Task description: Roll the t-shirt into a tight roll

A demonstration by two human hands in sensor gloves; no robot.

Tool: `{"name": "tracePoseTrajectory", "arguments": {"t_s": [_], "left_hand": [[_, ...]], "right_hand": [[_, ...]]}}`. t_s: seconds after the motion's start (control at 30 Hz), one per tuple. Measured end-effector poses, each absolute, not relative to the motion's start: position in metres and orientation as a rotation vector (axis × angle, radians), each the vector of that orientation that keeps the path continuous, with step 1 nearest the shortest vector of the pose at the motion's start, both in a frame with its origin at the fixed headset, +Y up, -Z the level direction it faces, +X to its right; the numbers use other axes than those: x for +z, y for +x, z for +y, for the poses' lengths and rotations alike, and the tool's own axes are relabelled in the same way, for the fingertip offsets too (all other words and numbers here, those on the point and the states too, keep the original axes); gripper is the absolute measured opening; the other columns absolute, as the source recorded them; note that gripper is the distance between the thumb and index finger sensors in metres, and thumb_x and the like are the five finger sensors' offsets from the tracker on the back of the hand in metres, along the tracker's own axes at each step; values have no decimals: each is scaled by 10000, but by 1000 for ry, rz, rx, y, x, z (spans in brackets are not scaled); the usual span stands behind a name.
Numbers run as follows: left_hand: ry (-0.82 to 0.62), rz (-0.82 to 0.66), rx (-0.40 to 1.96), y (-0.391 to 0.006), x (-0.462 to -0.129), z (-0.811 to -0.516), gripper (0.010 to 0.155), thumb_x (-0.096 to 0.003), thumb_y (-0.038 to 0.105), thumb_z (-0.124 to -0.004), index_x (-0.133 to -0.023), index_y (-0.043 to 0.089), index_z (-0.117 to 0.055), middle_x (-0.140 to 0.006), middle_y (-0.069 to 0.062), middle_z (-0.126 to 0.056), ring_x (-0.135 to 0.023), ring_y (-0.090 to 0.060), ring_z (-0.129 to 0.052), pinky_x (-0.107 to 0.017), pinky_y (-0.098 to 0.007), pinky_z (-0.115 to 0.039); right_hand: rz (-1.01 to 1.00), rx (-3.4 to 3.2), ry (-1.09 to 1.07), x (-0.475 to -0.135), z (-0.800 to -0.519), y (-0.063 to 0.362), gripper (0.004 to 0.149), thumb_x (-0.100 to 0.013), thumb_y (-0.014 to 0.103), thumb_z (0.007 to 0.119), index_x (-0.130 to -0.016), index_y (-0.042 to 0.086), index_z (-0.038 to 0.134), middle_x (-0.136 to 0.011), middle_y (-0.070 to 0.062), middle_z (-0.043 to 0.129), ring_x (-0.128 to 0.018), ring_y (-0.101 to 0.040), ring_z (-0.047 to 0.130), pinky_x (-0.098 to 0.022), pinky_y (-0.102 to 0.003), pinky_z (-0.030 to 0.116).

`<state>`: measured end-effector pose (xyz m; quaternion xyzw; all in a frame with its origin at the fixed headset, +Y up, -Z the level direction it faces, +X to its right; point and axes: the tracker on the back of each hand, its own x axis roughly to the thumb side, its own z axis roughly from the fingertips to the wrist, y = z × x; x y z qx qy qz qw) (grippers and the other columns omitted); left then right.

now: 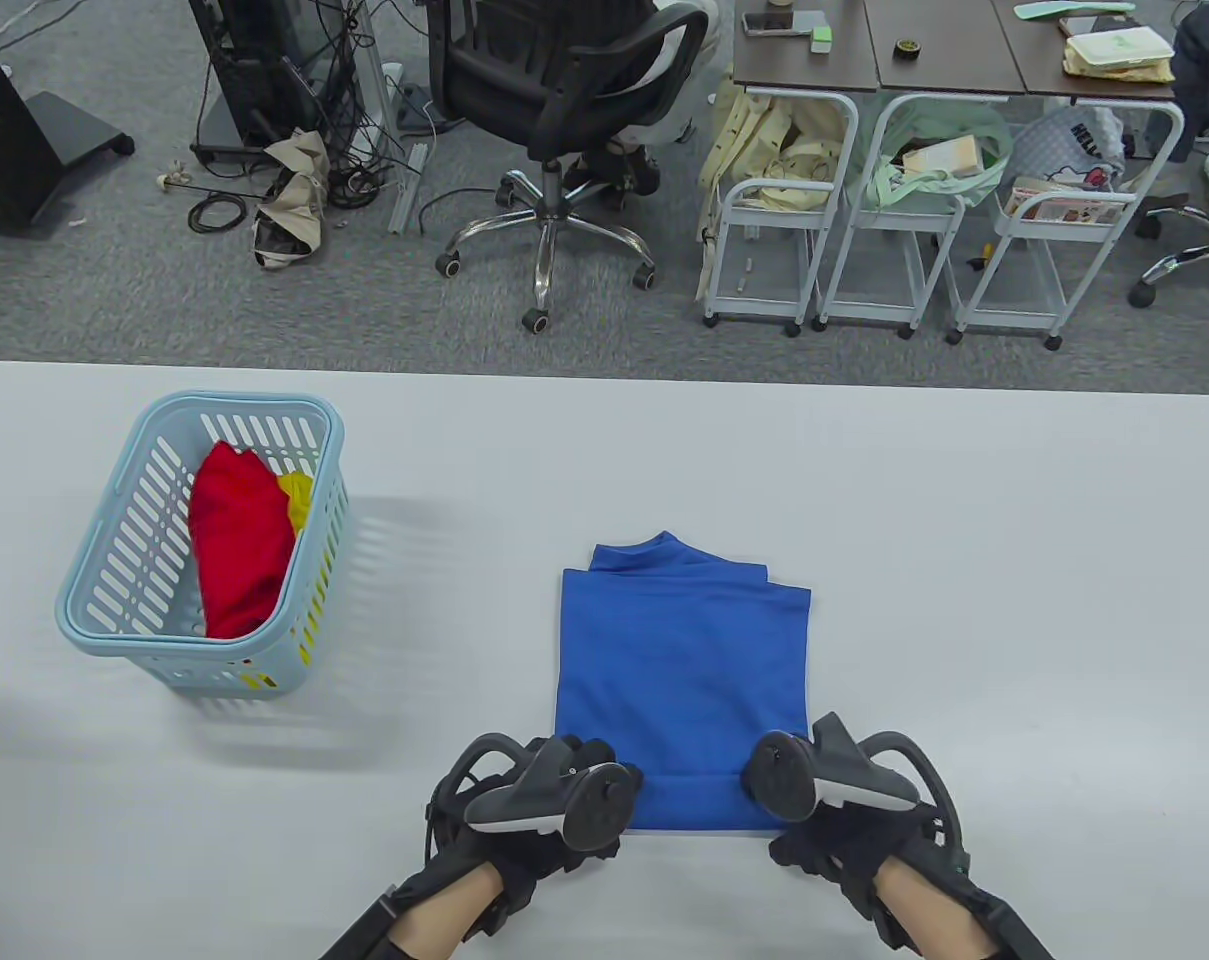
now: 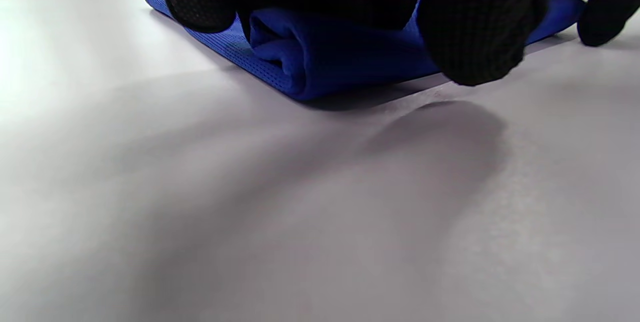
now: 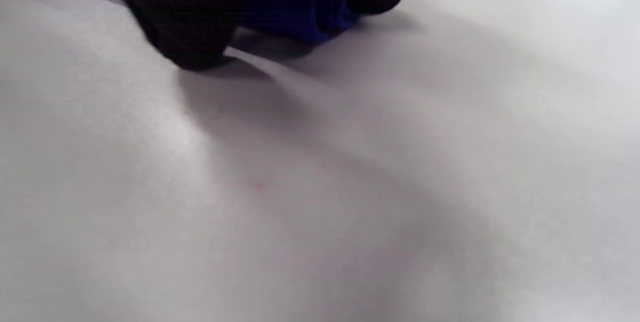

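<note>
Blue t-shirt (image 1: pixel 682 650) folded into a narrow rectangle, lying flat near the middle of the tabletop's (image 1: pixel 964 560) front edge, collar end pointing toward the far edge. Near hem already turned over into a small roll, visible as a curled blue tube in the left wrist view (image 2: pixel 310 56) and in the right wrist view (image 3: pixel 310 11).

Left hand (image 1: pixel 539 805) on the roll's left end, fingers (image 2: pixel 475 26) curled down over the fabric and gripping it, thumb side tucked against the curl. Right hand (image 1: pixel 844 800) on the roll's right end, same deal: gloved fingers (image 3: pixel 185 16) wrapped over the blue roll, fingertips down at the table surface. Both trackers riding on the backs of the hands, hiding most of the knuckles from above.

Light blue slotted basket (image 1: pixel 104 560) toward the tabletop's left edge, well apart from the shirt, stuffed with a red garment (image 1: pixel 239 550) and a bit of yellow cloth (image 1: pixel 299 500) beside it.
</note>
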<state>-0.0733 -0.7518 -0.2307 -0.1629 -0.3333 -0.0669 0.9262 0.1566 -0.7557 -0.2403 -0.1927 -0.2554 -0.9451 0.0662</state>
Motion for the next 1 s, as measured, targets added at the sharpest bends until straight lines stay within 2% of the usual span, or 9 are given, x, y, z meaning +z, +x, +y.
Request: {"name": "tracePoseTrajectory", "arguments": {"t_s": [0.17, 0.27, 0.43, 0.5, 0.6, 0.67, 0.77, 0.9, 1.0], "left_hand": [[-275, -662, -237, -73, -232, -753, 649, -532, 474, -777, -1109, 336, -513, -1094, -21, -677, -928, -269, -777, -749, -545, -642], [-261, -650, -164, -77, -237, -749, 484, -586, 378, -690, -1058, 301, -622, -1011, 6, -786, -874, -247, -847, -736, -535, -670], [-424, -586, 251, -107, -256, -749, 451, -581, 368, -709, -1012, 244, -760, -872, -22, -931, -734, -232, -954, -687, -526, -733], [-442, -548, 333, -116, -262, -751, 462, -585, 403, -700, -1002, 220, -778, -832, -24, -953, -701, -239, -965, -673, -528, -737], [-398, -492, 225, -119, -266, -752, 462, -562, 501, -704, -927, 247, -830, -777, 8, -964, -661, -231, -969, -672, -520, -737], [-316, -450, 63, -117, -265, -751, 466, -546, 550, -697, -903, 279, -824, -804, 15, -942, -699, -238, -948, -688, -529, -718], [-193, -408, -130, -114, -259, -743, 469, -553, 527, -704, -955, 293, -766, -881, 20, -895, -771, -232, -919, -709, -530, -699], [-86, -470, -58, -106, -243, -726, 454, -562, 476, -720, -988, 321, -733, -944, 10, -851, -822, -245, -890, -723, -536, -682], [-208, -649, 118, -91, -236, -735, 482, -546, 451, -755, -1013, 331, -742, -1009, -32, -839, -849, -272, -889, -719, -546, -682]], "right_hand": [[-730, -2946, -580, -246, -753, 163, 550, -540, 349, 803, -998, 328, 500, -1064, -65, 527, -814, -248, 759, -657, -512, 609], [-712, -2994, -561, -249, -746, 168, 441, -563, 308, 728, -980, 293, 587, -1031, -59, 642, -859, -304, 809, -661, -517, 648], [-1017, -3152, -669, -252, -750, 182, 427, -559, 296, 664, -974, 210, 610, -907, -103, 773, -671, -249, 946, -544, -468, 762], [-972, -3139, -578, -255, -751, 183, 437, -571, 305, 618, -993, 195, 584, -897, -97, 774, -641, -216, 949, -530, -453, 770], [-865, -3147, -386, -258, -752, 184, 454, -575, 381, 653, -982, 190, 588, -867, -55, 801, -594, -179, 975, -505, -434, 794], [-854, -3167, -333, -258, -753, 184, 465, -573, 401, 677, -974, 181, 598, -858, -46, 811, -587, -177, 984, -497, -432, 801], [-782, -3137, -270, -257, -751, 184, 484, -570, 421, 690, -976, 176, 592, -862, -50, 798, -605, -183, 970, -511, -438, 789], [-748, -3114, -210, -258, -751, 186, 524, -565, 462, 691, -987, 175, 574, -878, -61, 777, -626, -184, 953, -525, -443, 775], [-740, -3110, -199, -258, -751, 186, 530, -566, 469, 689, -990, 175, 569, -882, -65, 772, -632, -189, 948, -528, -443, 772]]}}
